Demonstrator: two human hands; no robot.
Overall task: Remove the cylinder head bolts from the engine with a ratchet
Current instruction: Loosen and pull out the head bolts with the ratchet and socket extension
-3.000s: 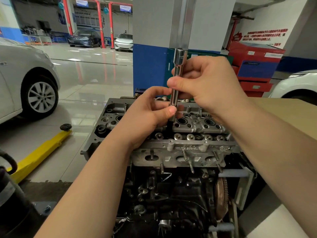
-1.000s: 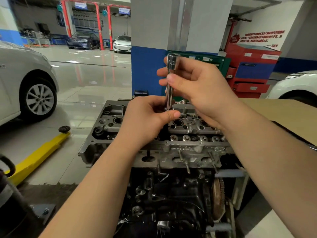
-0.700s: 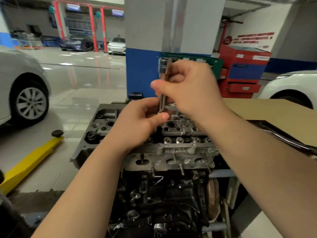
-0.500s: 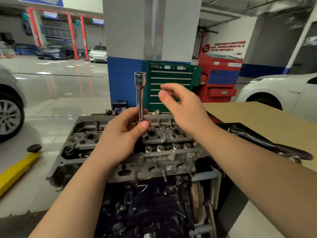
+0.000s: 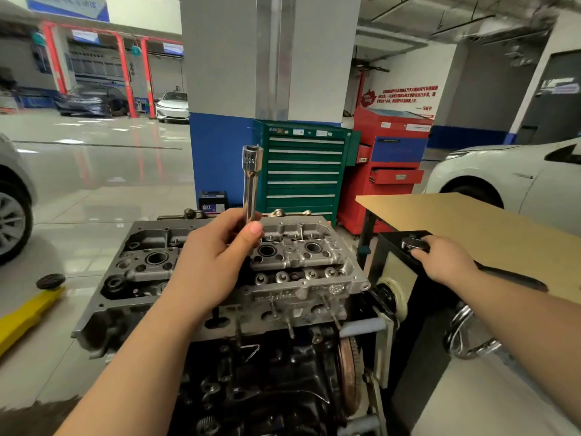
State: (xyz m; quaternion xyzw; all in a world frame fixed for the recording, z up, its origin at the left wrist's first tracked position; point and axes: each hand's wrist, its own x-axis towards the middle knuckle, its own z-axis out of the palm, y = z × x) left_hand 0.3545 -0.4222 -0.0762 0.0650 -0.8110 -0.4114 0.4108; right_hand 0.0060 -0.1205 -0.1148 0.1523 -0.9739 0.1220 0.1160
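Observation:
The engine's grey cylinder head (image 5: 301, 262) sits in front of me on the dark block (image 5: 267, 388). My left hand (image 5: 210, 262) grips the lower end of a long chrome socket extension (image 5: 251, 180), which stands upright over the middle of the head. Its lower tip and the bolt under it are hidden by my fingers. My right hand (image 5: 446, 262) is out to the right at the table's near corner. Its fingers curl over the black-handled ratchet (image 5: 415, 245), just behind the ratchet's round head.
A tan-topped table (image 5: 471, 221) stands right of the engine. Behind are a green tool cabinet (image 5: 301, 171), a red cabinet (image 5: 393, 171) and a grey-and-blue pillar (image 5: 270, 58). A white car (image 5: 503, 171) is at far right; a yellow lift arm (image 5: 25, 316) lies left.
My right hand let go of the top of the extension and swung right to the ratchet on the table. My left hand kept holding the extension upright. My view turned right.

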